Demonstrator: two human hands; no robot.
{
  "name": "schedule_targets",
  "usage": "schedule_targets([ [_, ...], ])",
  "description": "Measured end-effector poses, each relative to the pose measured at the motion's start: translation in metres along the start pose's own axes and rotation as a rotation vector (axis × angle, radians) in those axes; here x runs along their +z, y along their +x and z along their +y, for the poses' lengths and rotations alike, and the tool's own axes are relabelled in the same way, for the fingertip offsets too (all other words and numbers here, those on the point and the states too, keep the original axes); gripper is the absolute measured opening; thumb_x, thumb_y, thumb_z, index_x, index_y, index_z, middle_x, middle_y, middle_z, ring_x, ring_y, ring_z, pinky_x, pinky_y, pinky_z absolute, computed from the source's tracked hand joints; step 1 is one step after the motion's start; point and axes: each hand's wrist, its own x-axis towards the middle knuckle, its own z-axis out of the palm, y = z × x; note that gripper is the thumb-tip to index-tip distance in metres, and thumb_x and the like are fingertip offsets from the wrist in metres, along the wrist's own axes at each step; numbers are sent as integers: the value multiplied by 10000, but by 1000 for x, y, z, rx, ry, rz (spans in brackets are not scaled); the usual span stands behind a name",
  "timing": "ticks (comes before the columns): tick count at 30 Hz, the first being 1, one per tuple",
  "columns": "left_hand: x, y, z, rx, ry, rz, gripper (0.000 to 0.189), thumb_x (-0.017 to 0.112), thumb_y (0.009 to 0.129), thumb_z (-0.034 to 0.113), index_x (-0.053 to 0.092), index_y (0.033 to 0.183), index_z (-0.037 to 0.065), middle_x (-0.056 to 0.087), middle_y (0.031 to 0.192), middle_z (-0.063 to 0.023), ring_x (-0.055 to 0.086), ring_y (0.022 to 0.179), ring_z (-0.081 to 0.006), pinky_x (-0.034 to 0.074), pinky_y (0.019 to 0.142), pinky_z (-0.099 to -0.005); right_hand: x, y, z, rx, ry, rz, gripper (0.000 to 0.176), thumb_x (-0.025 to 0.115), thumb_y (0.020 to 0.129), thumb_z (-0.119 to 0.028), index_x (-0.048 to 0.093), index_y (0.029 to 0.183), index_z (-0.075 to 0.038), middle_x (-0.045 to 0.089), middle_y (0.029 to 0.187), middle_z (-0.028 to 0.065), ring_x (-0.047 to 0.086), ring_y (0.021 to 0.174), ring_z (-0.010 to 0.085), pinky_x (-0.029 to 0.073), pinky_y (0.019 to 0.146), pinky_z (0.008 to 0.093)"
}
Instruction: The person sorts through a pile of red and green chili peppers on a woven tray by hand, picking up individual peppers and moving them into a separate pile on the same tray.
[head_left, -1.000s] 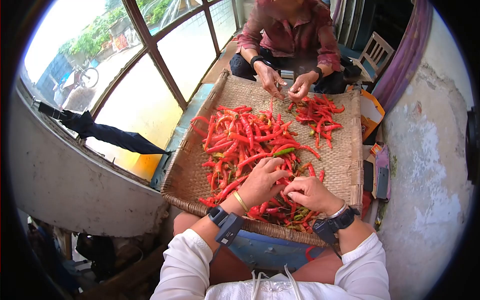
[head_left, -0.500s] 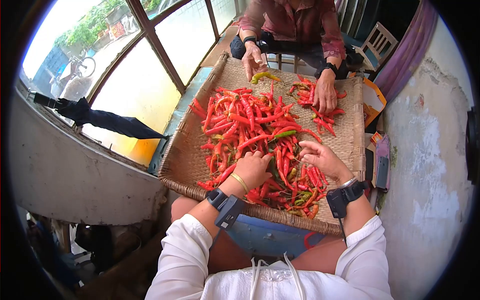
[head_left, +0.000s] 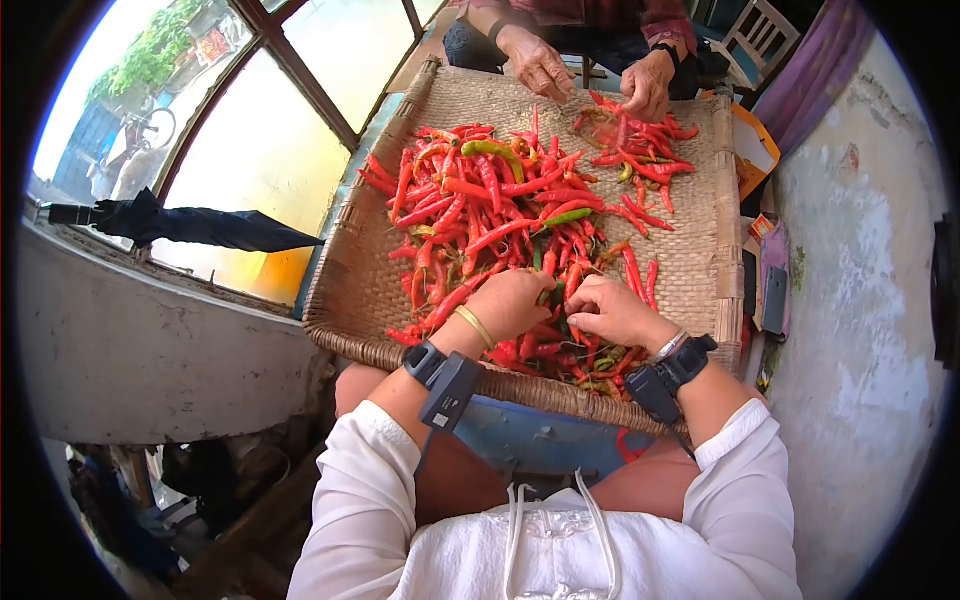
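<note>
A large heap of red chili peppers [head_left: 470, 215] lies on a woven tray [head_left: 340, 290], with a few green ones among them. At the near side of the heap, my left hand [head_left: 512, 303] has its fingers curled round something green, probably a pepper, partly hidden by the fingers. Close beside it on the right, my right hand [head_left: 608, 308] is closed in a pinch over the peppers; what its fingertips hold is too small to make out. A yellow-green pepper [head_left: 492, 150] rests on top of the heap's far part.
Across the tray a person's two hands [head_left: 540, 65] work over a smaller pile of red peppers [head_left: 650, 150]. A folded dark umbrella [head_left: 215, 228] lies on the window ledge at left. Boxes and a phone [head_left: 774, 298] are by the right wall.
My hands have come closer together and my right hand has closed. The other person has let go of the yellow-green pepper, now on the heap, and that person's hands have drawn together.
</note>
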Motion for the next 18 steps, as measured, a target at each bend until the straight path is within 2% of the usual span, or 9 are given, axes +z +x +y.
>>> schedule_targets([
  [2,-1,0,3,-15,-29,24,322,622,722,144,554,1017,31,602,862,-167,586,808,-314,461,717,-373,13,6,16,86,378,170,193,594,797,-115,568,961,-17,567,812,30,543,681,118,456,640,255],
  [5,-6,0,9,-55,-174,122,272,598,751,87,555,1011,17,611,843,-154,607,752,-249,480,661,-320,14,9,19,179,621,340,347,603,803,-145,492,1089,15,587,756,39,562,668,112,457,611,249],
  [6,-8,-1,11,-80,-289,192,253,586,764,52,555,1012,10,618,832,-139,615,720,-201,486,635,-287,2,5,-1,245,722,322,449,599,819,-183,418,1179,14,575,751,34,548,640,75,441,548,199],
  [7,-11,-4,14,-79,-287,185,253,586,764,52,555,1012,10,618,832,-139,615,720,-201,486,635,-287,-1,4,-2,248,728,325,449,599,819,-183,418,1179,14,575,751,34,548,640,75,441,548,199],
  [9,-15,-9,20,-52,-467,245,241,560,787,-4,560,1028,-4,623,823,-82,583,708,-98,478,627,-229,-5,2,-2,185,1009,313,474,590,832,-206,400,1211,6,566,746,32,532,597,44,406,467,149],
  [10,-17,-10,22,-51,-468,239,241,560,787,-4,560,1028,-4,623,823,-82,583,708,-98,478,627,-229,-11,0,-5,215,1085,211,487,582,839,-217,386,1238,-16,557,741,30,524,561,30,385,403,133],
  [12,-22,-13,22,-73,-630,115,239,556,802,-6,567,1040,-9,611,831,-17,556,726,-63,478,654,-219,-19,-1,-7,235,1062,154,472,577,841,-209,393,1237,-28,558,741,28,521,541,35,389,394,139],
  [15,-20,-17,16,-45,-795,53,217,549,819,1,573,1034,-11,600,833,7,549,737,-56,473,664,-210,-20,-8,-13,290,873,86,363,566,843,-181,469,1167,-51,560,733,23,514,507,42,399,374,155],
  [18,-22,-16,17,-127,-789,102,218,584,803,36,575,1012,-26,626,835,-37,575,735,-85,488,661,-236,-32,-9,-2,272,871,-21,176,527,861,-123,545,1013,-36,566,709,25,538,532,47,434,425,160],
])
